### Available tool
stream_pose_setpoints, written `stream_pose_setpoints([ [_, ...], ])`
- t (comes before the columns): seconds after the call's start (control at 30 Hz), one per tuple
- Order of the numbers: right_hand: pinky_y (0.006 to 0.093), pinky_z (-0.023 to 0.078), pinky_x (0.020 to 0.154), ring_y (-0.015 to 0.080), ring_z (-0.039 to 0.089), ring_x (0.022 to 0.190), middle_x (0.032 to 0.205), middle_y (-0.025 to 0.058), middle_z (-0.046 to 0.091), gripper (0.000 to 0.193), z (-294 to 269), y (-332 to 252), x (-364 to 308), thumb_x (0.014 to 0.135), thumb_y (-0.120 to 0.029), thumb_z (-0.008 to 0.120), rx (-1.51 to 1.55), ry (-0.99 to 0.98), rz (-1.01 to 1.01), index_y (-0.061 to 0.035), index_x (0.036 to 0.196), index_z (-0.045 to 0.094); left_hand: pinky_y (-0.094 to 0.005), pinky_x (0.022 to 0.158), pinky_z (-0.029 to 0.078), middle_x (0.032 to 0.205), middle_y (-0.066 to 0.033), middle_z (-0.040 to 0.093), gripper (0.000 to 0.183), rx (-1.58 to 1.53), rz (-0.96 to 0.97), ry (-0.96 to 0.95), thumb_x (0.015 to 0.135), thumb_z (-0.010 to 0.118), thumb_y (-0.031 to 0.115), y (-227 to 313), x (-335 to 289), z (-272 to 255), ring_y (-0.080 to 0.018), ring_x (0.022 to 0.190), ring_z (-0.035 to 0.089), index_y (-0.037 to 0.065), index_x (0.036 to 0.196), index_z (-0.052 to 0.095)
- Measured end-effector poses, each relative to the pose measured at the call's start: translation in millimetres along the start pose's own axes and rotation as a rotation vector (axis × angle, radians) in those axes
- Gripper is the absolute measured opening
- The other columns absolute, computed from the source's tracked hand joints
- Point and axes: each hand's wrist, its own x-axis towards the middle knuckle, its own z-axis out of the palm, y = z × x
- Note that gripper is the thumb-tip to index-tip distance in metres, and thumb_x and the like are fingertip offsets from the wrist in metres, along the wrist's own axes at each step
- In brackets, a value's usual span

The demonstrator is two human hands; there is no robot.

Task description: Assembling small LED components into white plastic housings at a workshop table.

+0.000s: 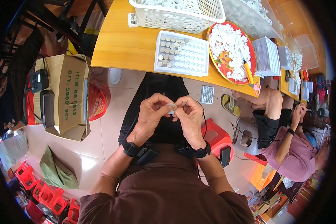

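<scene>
Over my lap, my left hand [153, 114] and my right hand [188, 117] meet with fingertips pinched together. Between them is a small whitish round piece [171, 109], partly covered by my thumbs; its exact kind does not show. Beyond my hands, at the table's near edge, lies a white tray [182, 71] with rows of round slots. Several silvery discs [170, 47] fill slots mostly on its left side. To its right is a red round platter [211, 50] heaped with small white pieces [227, 39], with a yellow-handled tool [248, 72] resting on it.
A white perforated basket [179, 23] stands farther back on the wooden table [115, 41]. Stacked white trays [265, 56] and pink-handled scissors [256, 88] are right. A cardboard box [72, 89] stands left, a red stool [216, 136] by my right side. Another person [291, 156] sits at right.
</scene>
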Motion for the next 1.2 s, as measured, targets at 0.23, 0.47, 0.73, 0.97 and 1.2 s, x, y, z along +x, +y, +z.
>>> stream_pose_setpoints([
  [0.23,0.0161,0.044,0.057,0.0025,0.054,0.065,0.076,-0.0013,0.056,0.012,0,-1,-6,0.080,0.005,0.062,0.021,0.043,-0.063,-0.0010,0.090,0.060,-0.0228,0.068,0.051,0.083,-0.0035,0.061,0.009,-0.065,-0.081,0.018,0.084,0.062,0.007,6,1,-1,-0.0084,0.075,0.059,0.002,0.092,0.062],
  [0.47,0.0168,0.048,0.058,0.0047,0.057,0.069,0.083,0.0000,0.054,0.019,-9,-2,-6,0.079,0.009,0.061,-0.045,0.069,-0.058,0.0010,0.096,0.063,-0.0231,0.069,0.053,0.087,-0.0064,0.064,0.016,-0.039,-0.098,-0.021,0.083,0.061,0.003,6,1,-1,-0.0110,0.079,0.062,0.000,0.099,0.061],
  [0.73,0.0155,0.044,0.049,0.0036,0.053,0.062,0.078,0.0006,0.051,0.020,-8,-10,-4,0.076,0.010,0.061,-0.215,0.092,-0.172,0.0008,0.093,0.066,-0.0225,0.070,0.051,0.087,-0.0069,0.065,0.024,0.205,0.038,-0.086,0.079,0.062,-0.004,7,5,0,-0.0099,0.078,0.062,-0.002,0.102,0.060],
  [0.97,0.0174,0.043,0.048,0.0045,0.052,0.060,0.072,0.0022,0.051,0.022,-5,-22,0,0.073,0.009,0.063,-0.334,0.140,-0.198,-0.0006,0.093,0.067,-0.0238,0.065,0.054,0.086,-0.0103,0.065,0.026,0.422,0.186,-0.023,0.076,0.062,-0.004,17,5,12,-0.0120,0.076,0.064,-0.002,0.102,0.061],
  [1.2,0.0177,0.049,0.050,0.0054,0.052,0.062,0.078,0.0016,0.049,0.022,-11,-30,0,0.076,0.010,0.062,-0.393,0.115,-0.237,0.0022,0.097,0.065,-0.0245,0.067,0.055,0.084,-0.0086,0.064,0.029,0.661,0.324,-0.038,0.074,0.062,-0.005,28,5,24,-0.0129,0.074,0.065,0.000,0.103,0.061],
])
